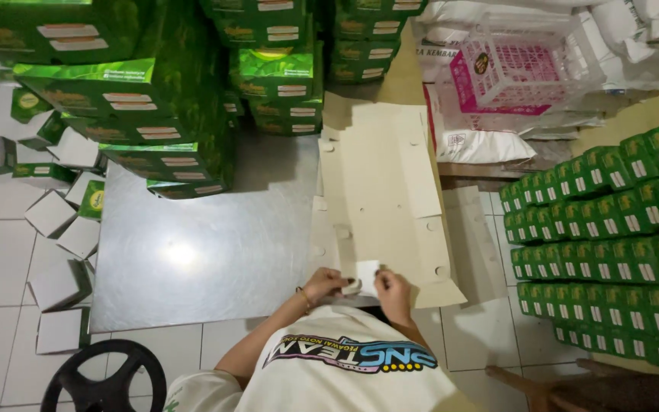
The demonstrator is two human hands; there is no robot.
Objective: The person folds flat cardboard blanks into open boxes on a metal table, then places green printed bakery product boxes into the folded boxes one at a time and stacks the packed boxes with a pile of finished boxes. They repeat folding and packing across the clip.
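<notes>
Head view: hands [360, 288] pinch white slip [367, 275] upright at flattened carton [383, 206] near edge.

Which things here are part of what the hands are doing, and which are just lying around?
In use:
left hand and right hand, meeting at a small roll, apparently tape
flat unfolded carton
metal sheet under it

Lying about:
stacked green cartons
rows of small green boxes
small white boxes
pink crate
black wheel
</notes>
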